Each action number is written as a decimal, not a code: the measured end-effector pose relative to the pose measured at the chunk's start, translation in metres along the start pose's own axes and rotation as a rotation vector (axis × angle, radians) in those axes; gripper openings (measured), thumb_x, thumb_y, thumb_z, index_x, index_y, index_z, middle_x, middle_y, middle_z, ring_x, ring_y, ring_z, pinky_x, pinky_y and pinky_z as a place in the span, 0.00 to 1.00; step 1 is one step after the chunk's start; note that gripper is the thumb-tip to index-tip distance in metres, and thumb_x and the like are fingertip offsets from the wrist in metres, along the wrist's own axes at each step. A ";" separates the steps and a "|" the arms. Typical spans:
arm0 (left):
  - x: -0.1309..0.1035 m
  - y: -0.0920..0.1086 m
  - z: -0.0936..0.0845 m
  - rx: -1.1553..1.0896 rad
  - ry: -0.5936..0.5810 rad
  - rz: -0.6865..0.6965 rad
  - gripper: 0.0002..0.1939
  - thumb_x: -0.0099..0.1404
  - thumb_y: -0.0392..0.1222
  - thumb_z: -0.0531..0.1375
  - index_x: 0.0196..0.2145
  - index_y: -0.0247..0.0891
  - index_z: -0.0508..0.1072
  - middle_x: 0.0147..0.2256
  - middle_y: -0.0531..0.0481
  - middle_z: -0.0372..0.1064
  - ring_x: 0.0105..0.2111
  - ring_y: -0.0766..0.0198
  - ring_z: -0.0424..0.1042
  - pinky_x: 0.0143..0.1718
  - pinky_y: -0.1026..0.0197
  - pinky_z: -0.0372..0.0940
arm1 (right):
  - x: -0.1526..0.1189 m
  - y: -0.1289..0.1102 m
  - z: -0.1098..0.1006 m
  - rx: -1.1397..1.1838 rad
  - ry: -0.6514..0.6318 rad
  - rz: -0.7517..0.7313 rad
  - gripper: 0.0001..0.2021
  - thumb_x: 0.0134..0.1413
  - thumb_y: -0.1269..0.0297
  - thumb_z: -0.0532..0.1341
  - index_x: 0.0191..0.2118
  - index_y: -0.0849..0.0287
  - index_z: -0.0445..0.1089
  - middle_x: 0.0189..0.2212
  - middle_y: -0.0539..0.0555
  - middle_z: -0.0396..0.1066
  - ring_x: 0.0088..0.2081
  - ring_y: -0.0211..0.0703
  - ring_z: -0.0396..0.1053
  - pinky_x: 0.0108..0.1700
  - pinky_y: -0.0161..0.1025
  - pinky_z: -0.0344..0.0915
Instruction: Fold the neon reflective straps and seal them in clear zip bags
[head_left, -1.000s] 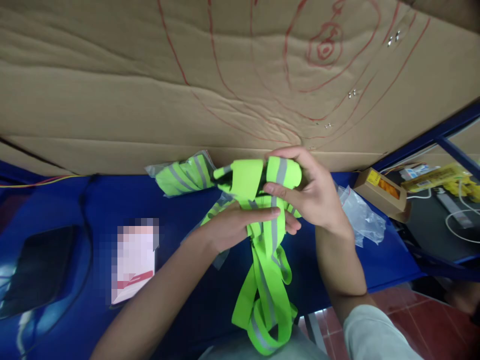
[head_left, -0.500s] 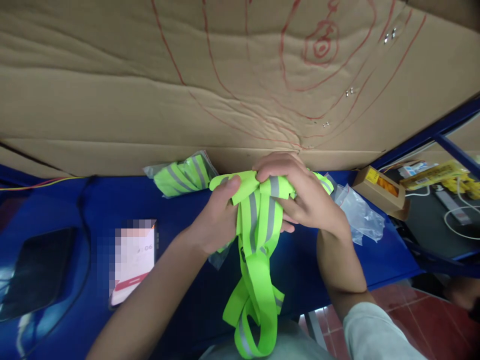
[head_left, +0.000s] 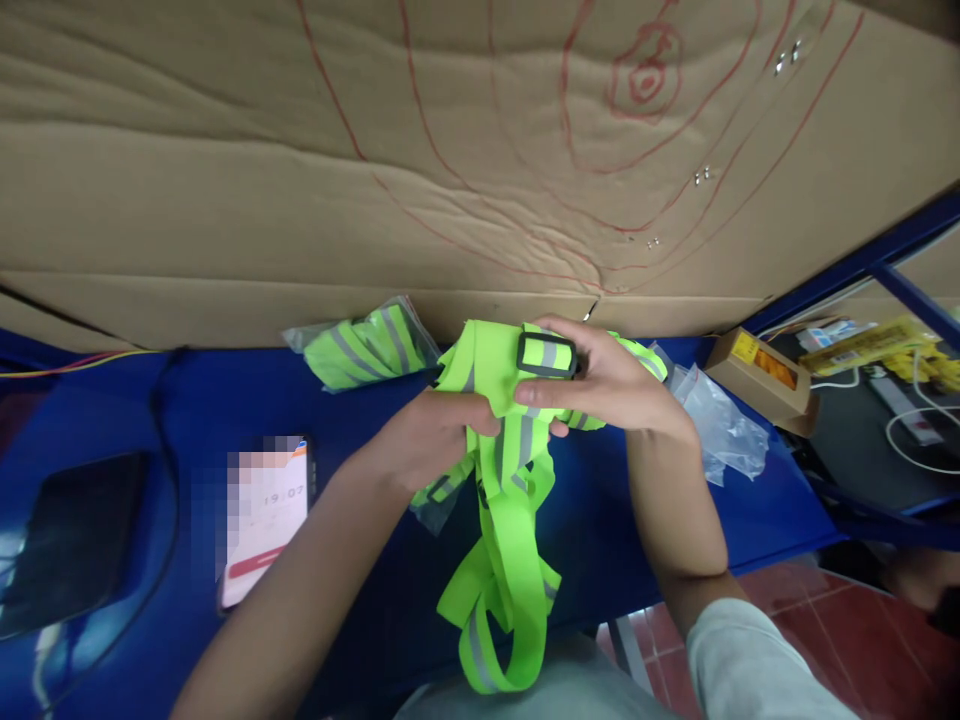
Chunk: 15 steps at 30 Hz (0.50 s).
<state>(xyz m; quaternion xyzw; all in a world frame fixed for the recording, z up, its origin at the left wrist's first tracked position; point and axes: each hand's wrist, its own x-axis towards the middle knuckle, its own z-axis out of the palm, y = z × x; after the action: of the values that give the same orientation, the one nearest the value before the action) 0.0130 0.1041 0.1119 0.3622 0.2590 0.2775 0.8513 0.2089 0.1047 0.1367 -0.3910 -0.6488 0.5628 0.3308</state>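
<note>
Both my hands hold a neon green reflective strap vest (head_left: 504, 520) with grey stripes above a blue table (head_left: 180, 420). My left hand (head_left: 435, 445) grips the bunched straps at the middle. My right hand (head_left: 607, 385) pinches the upper part, where a black plastic buckle (head_left: 546, 354) shows on the strap. Long loops of the vest hang down past the table's front edge. A second folded green vest in a clear bag (head_left: 364, 345) lies on the table just left of my hands.
A large brown cardboard sheet (head_left: 450, 150) with red lines stands behind the table. A phone (head_left: 266, 515) and a dark pad (head_left: 71, 540) lie at left. Empty clear plastic (head_left: 716, 425) and a small cardboard box (head_left: 761, 375) sit at right.
My hands have turned and regathered the vest, so the black buckle now faces up under my right thumb. The hanging loops have risen slightly and swung left.
</note>
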 end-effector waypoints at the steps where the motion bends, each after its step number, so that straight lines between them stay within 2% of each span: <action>1: 0.002 -0.001 0.000 -0.010 0.025 0.022 0.21 0.45 0.35 0.64 0.40 0.42 0.81 0.34 0.46 0.82 0.40 0.41 0.80 0.38 0.48 0.74 | 0.000 0.000 0.002 -0.002 0.041 -0.007 0.20 0.49 0.52 0.74 0.41 0.54 0.68 0.26 0.42 0.69 0.20 0.34 0.67 0.20 0.34 0.70; 5: 0.012 -0.006 0.002 -0.081 0.139 0.113 0.13 0.48 0.35 0.66 0.34 0.41 0.81 0.33 0.48 0.80 0.35 0.49 0.79 0.38 0.53 0.73 | -0.002 -0.004 0.009 -0.233 0.252 -0.149 0.19 0.48 0.54 0.75 0.41 0.54 0.70 0.30 0.45 0.72 0.26 0.36 0.70 0.25 0.34 0.71; 6: 0.013 -0.008 0.002 -0.093 0.111 0.107 0.11 0.49 0.37 0.66 0.34 0.41 0.81 0.33 0.48 0.80 0.36 0.49 0.79 0.39 0.52 0.73 | -0.004 -0.005 0.010 -0.283 0.292 -0.186 0.19 0.50 0.54 0.74 0.43 0.54 0.71 0.33 0.47 0.74 0.28 0.38 0.72 0.28 0.35 0.72; 8: 0.013 -0.010 0.002 -0.086 -0.028 0.054 0.10 0.54 0.43 0.67 0.35 0.39 0.81 0.35 0.45 0.81 0.40 0.46 0.80 0.43 0.50 0.73 | -0.009 -0.008 0.011 -0.329 0.354 -0.230 0.19 0.54 0.53 0.72 0.48 0.53 0.71 0.39 0.50 0.76 0.30 0.40 0.74 0.29 0.38 0.74; 10: 0.009 -0.010 0.001 -0.047 -0.137 0.015 0.15 0.57 0.52 0.68 0.36 0.38 0.81 0.37 0.43 0.81 0.45 0.43 0.80 0.46 0.48 0.73 | -0.014 -0.010 0.011 -0.360 0.385 -0.265 0.20 0.58 0.52 0.69 0.53 0.50 0.71 0.44 0.51 0.77 0.29 0.41 0.75 0.27 0.40 0.74; 12: 0.003 -0.007 0.002 0.001 -0.136 0.043 0.24 0.56 0.63 0.69 0.38 0.40 0.81 0.40 0.42 0.81 0.49 0.41 0.78 0.47 0.48 0.72 | -0.018 -0.012 0.010 -0.436 0.387 -0.337 0.19 0.60 0.53 0.68 0.56 0.45 0.72 0.48 0.50 0.77 0.33 0.44 0.78 0.31 0.42 0.76; 13: 0.000 -0.004 0.004 0.030 -0.097 0.082 0.29 0.53 0.68 0.69 0.39 0.41 0.81 0.41 0.42 0.81 0.51 0.40 0.77 0.47 0.48 0.72 | -0.019 -0.012 0.010 -0.490 0.374 -0.388 0.18 0.61 0.54 0.68 0.56 0.43 0.73 0.50 0.50 0.77 0.39 0.47 0.80 0.36 0.43 0.78; 15: -0.006 0.001 0.007 0.113 0.068 0.203 0.36 0.48 0.75 0.68 0.41 0.41 0.80 0.42 0.42 0.80 0.55 0.38 0.74 0.48 0.47 0.72 | -0.018 -0.012 0.009 -0.602 0.339 -0.481 0.15 0.63 0.56 0.66 0.55 0.40 0.75 0.54 0.49 0.76 0.52 0.52 0.77 0.49 0.46 0.77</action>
<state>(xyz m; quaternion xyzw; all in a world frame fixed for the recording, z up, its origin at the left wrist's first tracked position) 0.0132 0.0969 0.1183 0.4242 0.2650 0.3595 0.7877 0.2082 0.0836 0.1470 -0.3945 -0.7935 0.1826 0.4258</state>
